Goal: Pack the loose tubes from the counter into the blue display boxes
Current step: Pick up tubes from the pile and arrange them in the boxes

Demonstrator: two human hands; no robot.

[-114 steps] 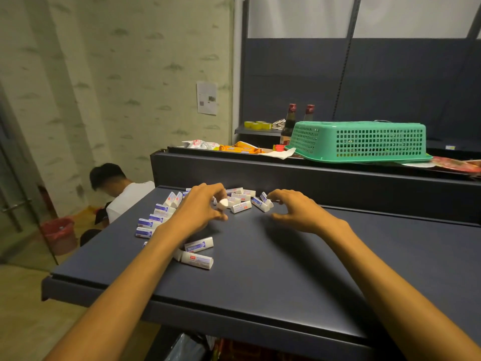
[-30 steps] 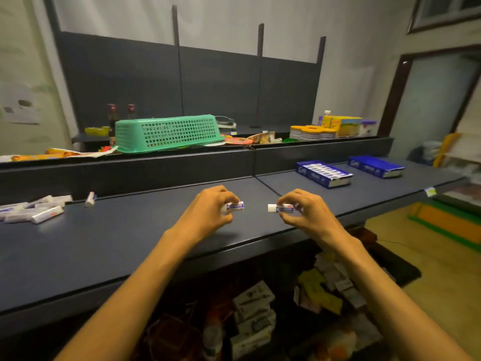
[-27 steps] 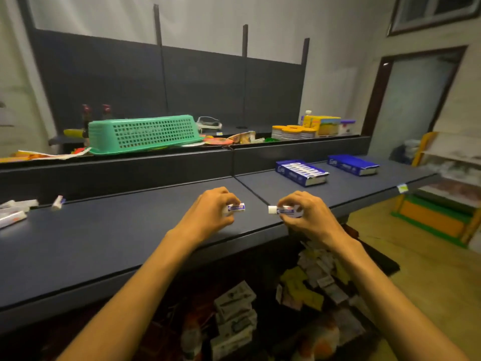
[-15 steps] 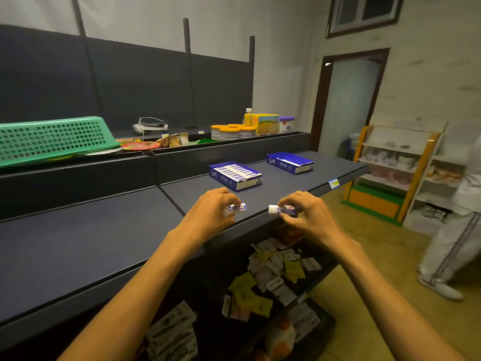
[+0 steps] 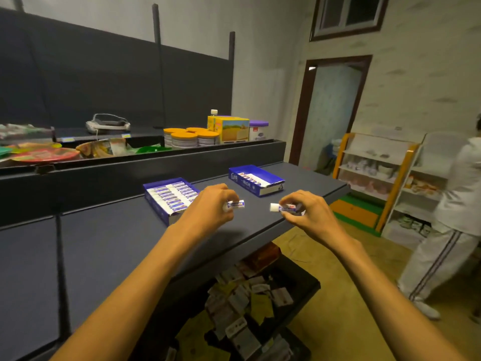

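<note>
Our left hand (image 5: 208,207) pinches one small tube (image 5: 236,204) between thumb and fingertips, its printed end poking out to the right. Our right hand (image 5: 304,212) pinches a second tube (image 5: 285,207) the same way, white cap pointing left. We carry one in each so a single trip feeds two slots, and we hold them level and lengthwise, probably because the tubes already packed lie flat in rows.

Both hands hover above the dark counter (image 5: 109,246), apart from each other. Just behind the left hand sits the nearer blue display box (image 5: 170,198), nearly full of tubes. The farther blue display box (image 5: 256,179), beyond the right hand, shows only one partial row, so it looks the roomier target. The boxes stand near the counter's front edge, within easy reach.
</note>
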